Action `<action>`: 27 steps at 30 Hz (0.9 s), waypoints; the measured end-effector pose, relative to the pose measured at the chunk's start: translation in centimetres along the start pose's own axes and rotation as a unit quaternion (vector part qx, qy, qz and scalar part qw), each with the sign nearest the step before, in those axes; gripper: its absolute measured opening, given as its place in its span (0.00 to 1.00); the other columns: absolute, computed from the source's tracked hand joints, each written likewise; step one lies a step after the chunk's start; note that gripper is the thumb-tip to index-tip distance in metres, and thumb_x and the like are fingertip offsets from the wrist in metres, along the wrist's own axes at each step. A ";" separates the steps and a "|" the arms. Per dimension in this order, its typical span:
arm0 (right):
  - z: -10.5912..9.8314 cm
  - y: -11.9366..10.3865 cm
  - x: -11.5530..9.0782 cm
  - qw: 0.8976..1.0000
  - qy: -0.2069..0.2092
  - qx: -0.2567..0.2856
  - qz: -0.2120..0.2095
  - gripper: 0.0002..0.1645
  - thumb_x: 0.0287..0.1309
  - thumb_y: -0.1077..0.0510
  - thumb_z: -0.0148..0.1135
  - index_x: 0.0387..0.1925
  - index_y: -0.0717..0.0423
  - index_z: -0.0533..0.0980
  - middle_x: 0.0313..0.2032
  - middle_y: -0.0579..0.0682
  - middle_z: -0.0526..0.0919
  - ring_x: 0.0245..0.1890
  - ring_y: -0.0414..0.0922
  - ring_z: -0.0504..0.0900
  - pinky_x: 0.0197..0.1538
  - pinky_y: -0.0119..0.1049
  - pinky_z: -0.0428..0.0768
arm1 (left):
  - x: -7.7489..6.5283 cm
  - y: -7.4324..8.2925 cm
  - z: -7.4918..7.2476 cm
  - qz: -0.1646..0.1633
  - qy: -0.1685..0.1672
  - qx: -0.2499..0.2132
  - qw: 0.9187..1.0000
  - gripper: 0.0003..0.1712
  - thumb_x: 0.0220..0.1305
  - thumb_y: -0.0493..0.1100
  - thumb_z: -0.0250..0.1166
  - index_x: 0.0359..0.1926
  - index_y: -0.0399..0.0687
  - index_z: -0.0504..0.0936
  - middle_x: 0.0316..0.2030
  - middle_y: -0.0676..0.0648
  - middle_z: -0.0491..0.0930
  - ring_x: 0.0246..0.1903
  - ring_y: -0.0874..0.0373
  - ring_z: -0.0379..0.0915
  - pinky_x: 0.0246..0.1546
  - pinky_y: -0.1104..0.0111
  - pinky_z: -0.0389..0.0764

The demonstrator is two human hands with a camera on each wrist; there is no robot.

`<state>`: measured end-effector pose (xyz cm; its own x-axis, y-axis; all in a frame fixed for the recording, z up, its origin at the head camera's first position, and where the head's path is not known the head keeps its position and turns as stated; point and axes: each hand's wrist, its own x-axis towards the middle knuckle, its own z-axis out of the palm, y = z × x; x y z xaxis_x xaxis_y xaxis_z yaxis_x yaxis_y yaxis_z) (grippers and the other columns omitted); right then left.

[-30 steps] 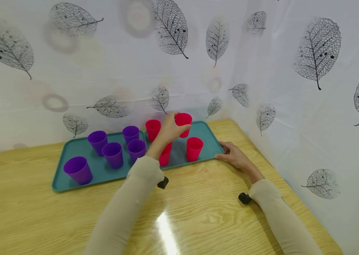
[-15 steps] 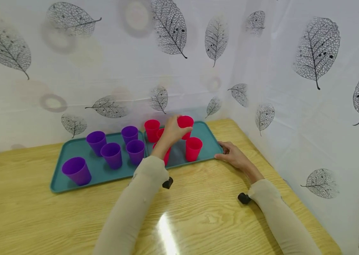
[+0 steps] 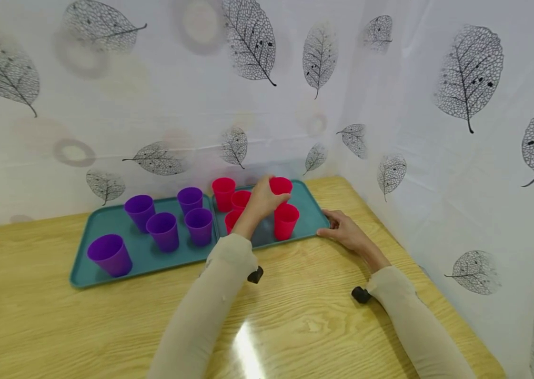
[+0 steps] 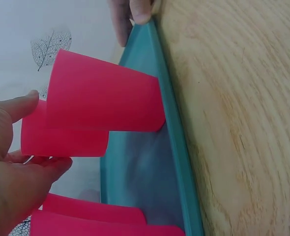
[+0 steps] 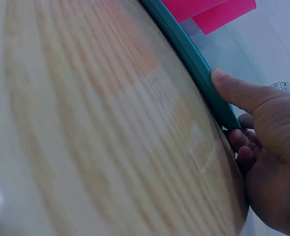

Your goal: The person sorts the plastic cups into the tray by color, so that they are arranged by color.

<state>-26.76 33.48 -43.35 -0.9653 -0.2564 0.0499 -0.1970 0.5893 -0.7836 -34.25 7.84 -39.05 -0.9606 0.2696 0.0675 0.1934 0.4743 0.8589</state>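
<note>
My left hand grips a red cup at the back of the right green tray. In the left wrist view, thumb and fingers lie around that held cup, partly hidden by a nearer red cup. Whether its base touches the tray I cannot tell. The nearer red cup stands upright on the tray, just in front of the held one. My right hand pinches the tray's front right corner, thumb on the rim and fingers curled beneath, as the right wrist view shows.
Left of my left hand stand a few more red cups, partly covered by the hand. A second green tray adjoins on the left, with several purple cups upright on it. A white leaf-print curtain hangs behind the wooden table.
My left hand has lowered the held red cup and shifted slightly right, uncovering red cups to its left. My right hand stays on the tray corner. The head view has turned slightly.
</note>
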 end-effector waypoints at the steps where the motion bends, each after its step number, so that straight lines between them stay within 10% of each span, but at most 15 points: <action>1: 0.0 0.0 0.0 1.000 0.000 -0.001 0.000 0.42 0.66 0.64 0.69 0.73 0.77 0.60 0.45 0.72 0.70 0.40 0.51 0.65 0.43 0.39 0.66 | 0.0 0.0 0.0 -0.001 -0.001 0.000 1.000 0.45 0.67 0.46 0.70 0.77 0.34 0.60 0.73 0.35 0.64 0.72 0.42 0.60 0.72 0.53 0.66; 27: 0.1 0.2 0.1 1.000 0.006 0.004 -0.003 0.41 0.65 0.65 0.69 0.72 0.78 0.61 0.45 0.72 0.71 0.40 0.51 0.66 0.43 0.38 0.67 | -0.1 0.2 0.1 -0.023 -0.007 0.011 1.000 0.45 0.69 0.48 0.67 0.78 0.35 0.58 0.74 0.37 0.64 0.73 0.44 0.59 0.73 0.55 0.63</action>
<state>-26.86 33.54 -43.56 -0.9663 -0.2499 0.0617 -0.2007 0.5812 -0.7887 -34.13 7.98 -38.96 -0.9658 0.2585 0.0206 0.1534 0.5056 0.8490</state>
